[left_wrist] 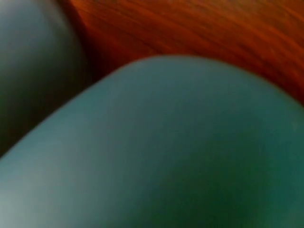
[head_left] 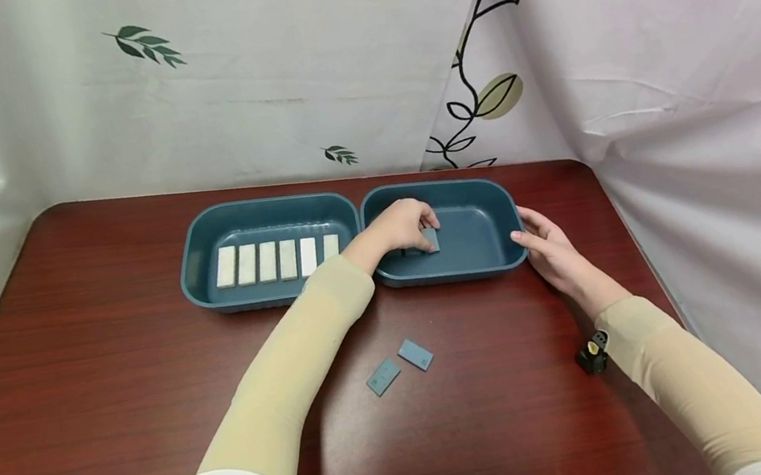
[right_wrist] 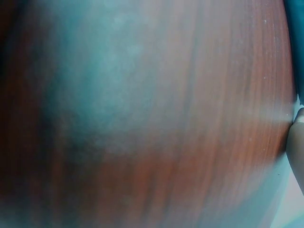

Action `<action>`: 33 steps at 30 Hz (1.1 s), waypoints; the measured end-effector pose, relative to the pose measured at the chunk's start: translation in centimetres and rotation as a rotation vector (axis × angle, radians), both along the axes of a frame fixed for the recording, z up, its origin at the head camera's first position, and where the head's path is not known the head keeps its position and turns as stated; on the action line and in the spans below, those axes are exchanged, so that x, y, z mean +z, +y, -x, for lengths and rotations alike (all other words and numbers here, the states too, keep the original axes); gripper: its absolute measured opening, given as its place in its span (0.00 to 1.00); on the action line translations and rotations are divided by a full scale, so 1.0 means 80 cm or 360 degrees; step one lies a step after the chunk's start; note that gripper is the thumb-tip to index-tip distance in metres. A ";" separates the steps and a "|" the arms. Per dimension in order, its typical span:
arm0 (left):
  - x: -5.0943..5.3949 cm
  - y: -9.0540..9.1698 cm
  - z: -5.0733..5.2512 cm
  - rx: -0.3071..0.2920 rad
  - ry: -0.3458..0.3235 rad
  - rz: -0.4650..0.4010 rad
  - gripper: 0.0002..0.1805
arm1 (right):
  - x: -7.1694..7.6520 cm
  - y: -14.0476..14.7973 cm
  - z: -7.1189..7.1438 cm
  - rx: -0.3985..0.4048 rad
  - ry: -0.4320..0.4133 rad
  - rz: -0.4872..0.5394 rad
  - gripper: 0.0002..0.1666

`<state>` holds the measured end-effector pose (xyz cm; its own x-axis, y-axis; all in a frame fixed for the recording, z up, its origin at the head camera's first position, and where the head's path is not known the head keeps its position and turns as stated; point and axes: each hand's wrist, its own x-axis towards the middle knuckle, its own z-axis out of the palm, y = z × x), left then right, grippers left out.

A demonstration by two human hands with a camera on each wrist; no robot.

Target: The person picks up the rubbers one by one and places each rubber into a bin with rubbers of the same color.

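Observation:
In the head view my left hand [head_left: 399, 228] reaches into the right blue tray [head_left: 479, 262] and pinches a blue-grey tile [head_left: 431, 239] near its floor. Another dark tile edge shows just left of it, mostly covered by the hand. At the tray's right end, my right hand [head_left: 552, 251] grips the rim, thumb over the edge and fingers along the outer wall. Two flat blue-grey tiles, a left one [head_left: 383, 377] and a right one [head_left: 415, 354], lie on the table in front, with small marks on them. Both wrist views are blurred; the left shows tray walls.
A matching left blue tray [head_left: 260, 210] stands against the right one. Several white tiles [head_left: 267, 261] lie in a row inside it, the rightmost partly behind my left forearm. The reddish wooden table [head_left: 115, 372] meets white curtains [head_left: 297, 62] at the back and sides.

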<state>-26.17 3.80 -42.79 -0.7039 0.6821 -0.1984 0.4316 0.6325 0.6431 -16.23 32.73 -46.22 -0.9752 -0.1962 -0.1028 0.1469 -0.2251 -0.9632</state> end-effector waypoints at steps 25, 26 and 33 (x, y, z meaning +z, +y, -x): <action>0.006 -0.002 -0.006 0.0054 0.0141 -0.0096 0.17 | 0.002 -0.002 0.001 -0.0033 -0.0021 -0.0071 0.23; 0.007 -0.001 -0.007 0.0064 0.0148 -0.0107 0.16 | 0.001 -0.002 0.000 -0.0033 -0.0020 -0.0073 0.23; 0.021 0.000 -0.017 0.0086 0.0181 -0.0148 0.12 | -0.001 -0.001 0.000 -0.0051 0.0001 -0.0044 0.23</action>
